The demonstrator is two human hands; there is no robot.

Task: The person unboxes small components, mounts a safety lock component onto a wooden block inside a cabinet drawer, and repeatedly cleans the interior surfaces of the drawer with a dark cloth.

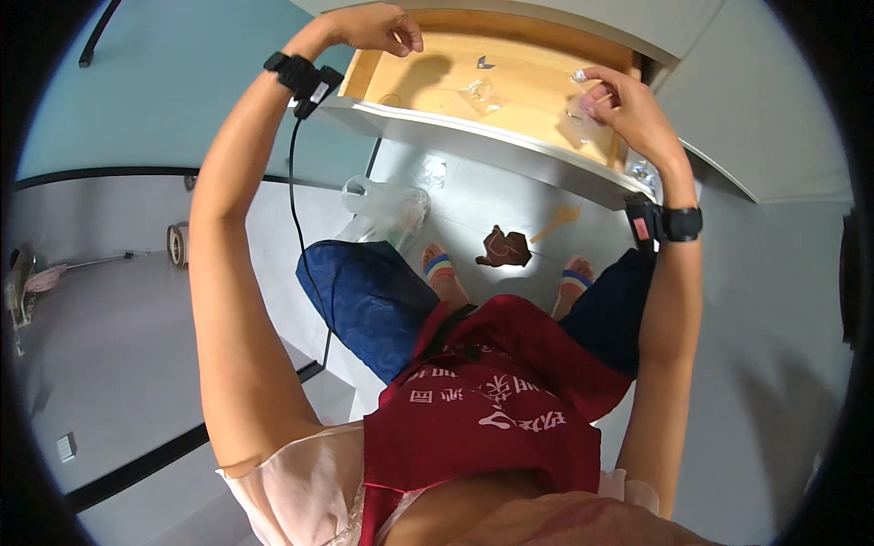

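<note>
My left hand (382, 32) hangs over the left end of an open wooden drawer (410, 96), fingers loosely bent and apart, with nothing visible in them. My right hand (626, 114) is over the drawer's right end, fingers pinched on a small clear plastic bag (577, 126). A small silvery piece (578, 76) is at the tip of my right index finger; I cannot make out what it is. Between my hands, a small crumpled clear packet (481, 96) and a small dark angular piece (484, 62) lie on the drawer's bottom.
Below the drawer's white front (455, 141), a translucent plastic bag (382, 209), a brown crumpled item (501, 247) and a tan strip (555, 223) lie near my sandalled feet. A pale cabinet panel (746, 109) stands at the right. A bluish surface (164, 100) is at the left.
</note>
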